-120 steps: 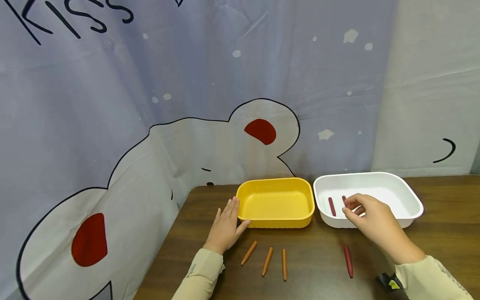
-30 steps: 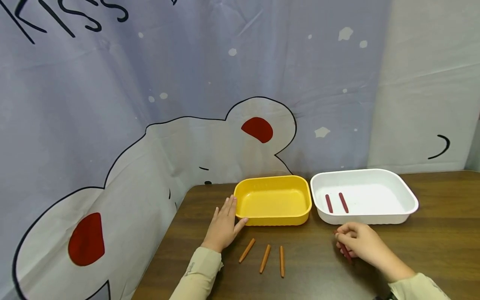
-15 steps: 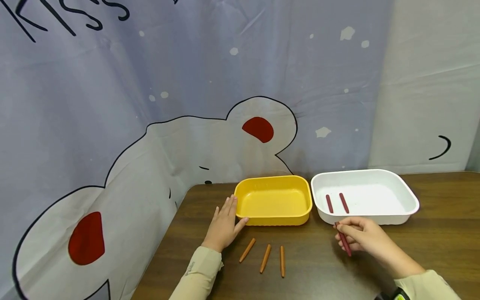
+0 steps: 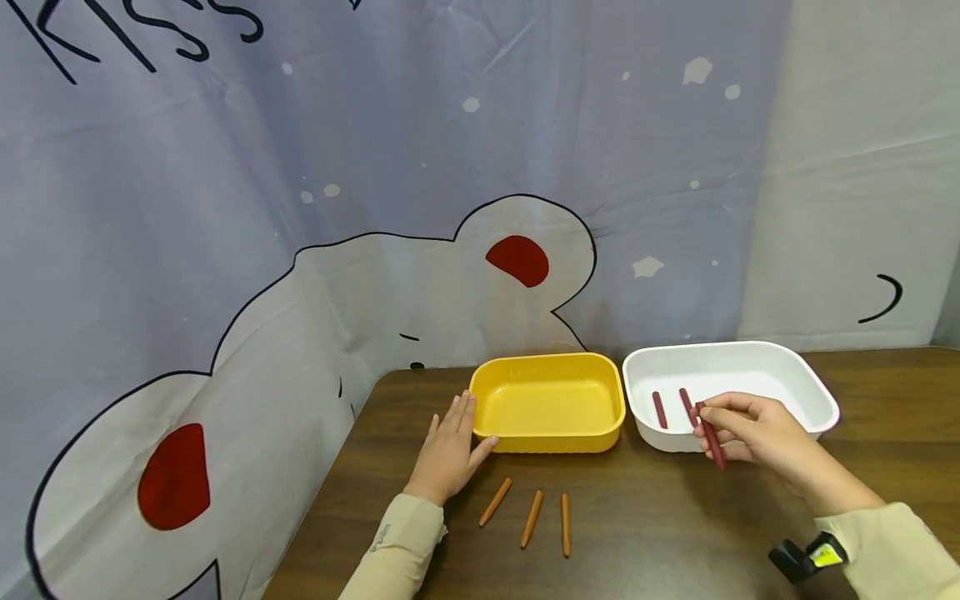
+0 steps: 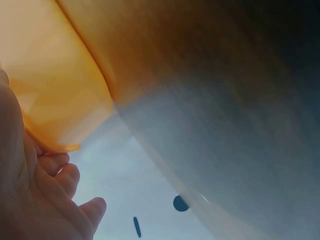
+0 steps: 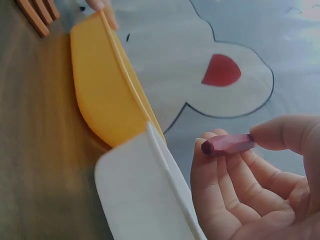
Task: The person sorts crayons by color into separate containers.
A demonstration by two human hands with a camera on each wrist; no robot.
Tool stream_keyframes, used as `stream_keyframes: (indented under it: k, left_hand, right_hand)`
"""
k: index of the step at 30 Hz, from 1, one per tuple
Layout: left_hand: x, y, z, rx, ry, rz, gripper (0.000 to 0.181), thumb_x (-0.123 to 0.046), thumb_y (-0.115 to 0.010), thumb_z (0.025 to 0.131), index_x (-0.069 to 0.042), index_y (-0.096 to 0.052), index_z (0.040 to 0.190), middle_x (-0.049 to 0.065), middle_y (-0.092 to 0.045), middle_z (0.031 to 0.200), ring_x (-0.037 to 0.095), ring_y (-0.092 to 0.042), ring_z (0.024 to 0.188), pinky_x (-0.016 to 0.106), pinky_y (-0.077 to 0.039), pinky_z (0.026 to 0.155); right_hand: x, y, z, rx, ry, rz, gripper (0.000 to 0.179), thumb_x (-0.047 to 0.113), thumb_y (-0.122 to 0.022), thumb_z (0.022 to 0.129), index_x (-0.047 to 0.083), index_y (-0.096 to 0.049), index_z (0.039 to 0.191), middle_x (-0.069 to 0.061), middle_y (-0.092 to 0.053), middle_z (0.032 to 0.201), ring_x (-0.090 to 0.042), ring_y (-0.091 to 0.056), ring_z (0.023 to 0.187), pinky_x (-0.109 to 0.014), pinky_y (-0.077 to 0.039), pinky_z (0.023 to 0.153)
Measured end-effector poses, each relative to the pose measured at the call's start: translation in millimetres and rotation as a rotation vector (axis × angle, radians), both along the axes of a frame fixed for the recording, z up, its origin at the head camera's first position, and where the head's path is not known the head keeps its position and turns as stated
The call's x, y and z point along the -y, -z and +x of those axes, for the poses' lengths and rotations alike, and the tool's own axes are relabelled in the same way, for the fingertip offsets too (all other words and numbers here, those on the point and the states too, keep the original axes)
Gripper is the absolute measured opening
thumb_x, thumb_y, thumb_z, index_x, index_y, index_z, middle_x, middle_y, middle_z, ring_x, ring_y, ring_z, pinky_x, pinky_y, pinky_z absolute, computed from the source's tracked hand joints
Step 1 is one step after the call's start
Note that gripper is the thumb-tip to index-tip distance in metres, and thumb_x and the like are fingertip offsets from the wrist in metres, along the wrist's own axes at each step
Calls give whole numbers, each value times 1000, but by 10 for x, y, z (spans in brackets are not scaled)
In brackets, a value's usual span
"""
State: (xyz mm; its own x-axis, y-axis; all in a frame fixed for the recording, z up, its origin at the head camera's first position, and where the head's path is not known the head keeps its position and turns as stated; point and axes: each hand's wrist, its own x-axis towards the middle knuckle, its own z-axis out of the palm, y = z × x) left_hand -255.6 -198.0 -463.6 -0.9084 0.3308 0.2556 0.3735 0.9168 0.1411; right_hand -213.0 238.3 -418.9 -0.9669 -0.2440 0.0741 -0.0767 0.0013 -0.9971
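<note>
My right hand (image 4: 772, 450) pinches a dark red crayon (image 4: 712, 440) between thumb and fingers, over the near rim of the white tray (image 4: 761, 377). In the right wrist view this crayon (image 6: 229, 145) lies across the fingertips. Two more dark red crayons, one at the left (image 4: 659, 410) and one beside it (image 4: 686, 403), lie inside the white tray; the hand and held crayon partly overlap the second. My left hand (image 4: 442, 458) rests with fingers extended against the left side of the yellow tray (image 4: 547, 404), its thumb near the front corner.
Three orange-brown crayons (image 4: 530, 518) lie on the wooden table (image 4: 637, 550) in front of the yellow tray. The two trays stand side by side near the back edge. Behind them hangs a printed curtain (image 4: 390, 150). A black device (image 4: 802, 560) sits at my right wrist.
My right hand has set down the second crayon in the white tray, picked up another red crayon from the table and raised it to the tray's rim. The left hand stays put.
</note>
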Motion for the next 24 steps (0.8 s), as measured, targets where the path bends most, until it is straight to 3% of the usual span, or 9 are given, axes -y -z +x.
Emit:
stream_keyframes:
  k: [11, 18, 24]
  left_hand:
    - [4, 0, 2, -7, -2, -8, 80, -54, -47, 104, 2, -28, 158, 19, -27, 164, 33, -28, 151, 62, -25, 117]
    - [-2, -13, 8, -6, -2, -3, 79, -53, -48, 104, 2, -28, 158, 19, -28, 164, 33, -28, 151, 61, -25, 118]
    - [-16, -21, 9, 2, -3, 5, 79, -53, -48, 104, 1, -28, 159, 18, -27, 164, 32, -27, 151, 61, -24, 118]
  right_hand:
    - [-290, -36, -266, 46, 49, 61, 22, 12, -53, 106, 16, -72, 97, -1, -71, 90, -15, -71, 78, -29, -61, 72]
    - [-453, 7, -456, 129, 18, -51, 25, 8, -51, 106, 14, -73, 94, -2, -72, 88, -15, -71, 77, -30, -61, 71]
    - [-535, 15, -574, 130, 38, 102, 20, 13, -52, 106, 5, -69, 100, -3, -72, 89, -14, -72, 78, -31, -62, 72]
